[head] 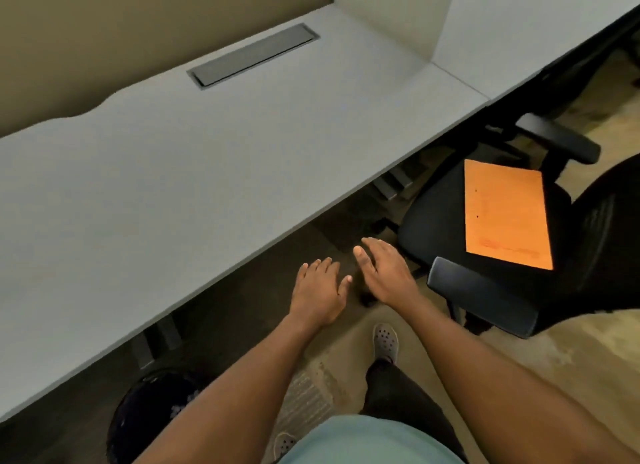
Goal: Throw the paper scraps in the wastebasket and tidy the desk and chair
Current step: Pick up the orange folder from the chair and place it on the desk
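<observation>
A long grey desk (173, 173) runs across the view with nothing loose on its top. To the right, a black office chair (436, 214) stands pulled out from the desk, and an orange envelope (505, 214) lies flat on its seat. A dark round wastebasket (149, 415) sits on the floor under the desk's near edge, with pale scraps showing inside. My left hand (318, 290) and my right hand (384, 269) hover side by side in front of the desk edge, fingers spread, holding nothing. The right hand is just left of the chair's near armrest (481, 294).
A grey cable hatch (252, 55) is set into the desk near the beige partition. A white divider (519, 24) separates a second desk at the right. Desk legs (156, 342) stand under the top. My foot in a grey shoe (385, 342) is on the floor.
</observation>
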A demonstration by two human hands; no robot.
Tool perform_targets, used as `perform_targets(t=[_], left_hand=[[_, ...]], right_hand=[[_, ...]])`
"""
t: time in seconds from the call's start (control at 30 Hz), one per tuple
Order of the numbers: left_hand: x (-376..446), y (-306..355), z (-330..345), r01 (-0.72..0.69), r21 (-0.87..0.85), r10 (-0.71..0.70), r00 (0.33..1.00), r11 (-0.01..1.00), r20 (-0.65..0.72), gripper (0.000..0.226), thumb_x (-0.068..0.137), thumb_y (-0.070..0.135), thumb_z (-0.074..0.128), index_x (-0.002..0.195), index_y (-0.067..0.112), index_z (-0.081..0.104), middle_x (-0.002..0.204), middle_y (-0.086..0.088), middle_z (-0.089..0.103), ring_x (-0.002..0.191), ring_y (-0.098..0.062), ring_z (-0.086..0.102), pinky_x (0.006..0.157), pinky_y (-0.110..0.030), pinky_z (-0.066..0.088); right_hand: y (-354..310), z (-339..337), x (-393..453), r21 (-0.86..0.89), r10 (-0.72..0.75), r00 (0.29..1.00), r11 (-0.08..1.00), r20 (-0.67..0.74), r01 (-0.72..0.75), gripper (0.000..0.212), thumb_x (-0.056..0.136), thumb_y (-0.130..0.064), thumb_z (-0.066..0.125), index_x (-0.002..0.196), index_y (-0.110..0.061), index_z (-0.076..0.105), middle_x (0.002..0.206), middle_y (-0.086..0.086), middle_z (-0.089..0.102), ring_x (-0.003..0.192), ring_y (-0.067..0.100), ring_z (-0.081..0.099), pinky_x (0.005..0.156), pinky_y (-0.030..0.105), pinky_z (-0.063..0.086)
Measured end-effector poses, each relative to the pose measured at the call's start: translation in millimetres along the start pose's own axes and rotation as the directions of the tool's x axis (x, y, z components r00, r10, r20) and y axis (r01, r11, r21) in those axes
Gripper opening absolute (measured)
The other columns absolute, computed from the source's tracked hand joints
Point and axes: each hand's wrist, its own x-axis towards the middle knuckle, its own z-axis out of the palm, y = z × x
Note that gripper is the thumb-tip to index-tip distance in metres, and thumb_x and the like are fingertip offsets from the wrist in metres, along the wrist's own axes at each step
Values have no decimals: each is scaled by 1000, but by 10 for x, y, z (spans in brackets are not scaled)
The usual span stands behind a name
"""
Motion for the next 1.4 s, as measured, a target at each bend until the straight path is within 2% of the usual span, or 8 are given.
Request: perform_targets(t=[0.37,0.5,0.83,0.97,1.07,1.17,1.27,1.4], left_hand=[[1732,1676,398,-129,-153,153,975,980,158,51,93,38,51,138,14,47,136,-6,56,127,-20,49,113,-45,28],[2240,2187,680,-110,-138,141,960,984,243,53,94,38,51,140,14,44,138,-6,55,129,-21,46,116,-46,22],[3194,2736,1623,123,-218,14,842,968,540,80,89,36,59,152,11,16,151,-15,36,136,-30,37,109,-41,35],[3379,2792,1929,327,-292,-85,784,899,615,71,88,31,60,147,14,25,134,-10,55,116,-24,54,90,-31,43],[3442,2821,2084,472,-348,-179,764,810,619,69,88,28,59,147,18,25,114,2,60,91,-15,55,72,-25,41],[3470,2827,2163,569,-413,-249,754,711,608,50,89,21,57,136,21,38,102,7,58,76,-5,51,55,-22,39],[3476,2794,2103,602,-464,-272,755,650,597,42,92,13,53,130,23,39,102,5,57,81,-9,55,54,-22,43],[3371,2767,1792,594,-541,-235,773,595,590,41,93,9,50,123,32,38,95,7,60,81,-10,62,45,-18,47]], right_hand=[[1718,-1172,836,169,331,930,937,-159,-305,62,97,-57,38,144,-16,39,148,6,43,137,20,35,110,36,28],[2388,-1366,1059,255,520,840,843,-156,-474,60,97,-51,44,145,-17,37,147,7,43,135,24,38,109,40,33],[3856,-1502,1515,319,791,600,604,-125,-730,77,91,-46,58,151,-12,22,157,10,25,142,30,25,113,44,28],[4323,-1539,1562,280,902,409,431,-139,-857,90,86,-49,64,152,-14,14,161,6,12,147,27,6,115,51,17],[4560,-1551,1526,312,948,301,319,-106,-895,96,82,-50,68,152,-12,15,156,12,24,143,32,19,114,50,24],[4643,-1556,1496,316,959,264,283,-100,-906,86,83,-46,69,148,-9,26,147,17,33,133,36,35,107,50,35],[4619,-1562,1447,340,967,248,250,-53,-907,68,88,-50,61,137,-7,43,139,19,39,125,36,41,102,47,41],[4385,-1505,1345,431,971,239,207,21,-878,60,91,-48,54,132,-5,44,133,19,48,116,37,50,96,47,47]])
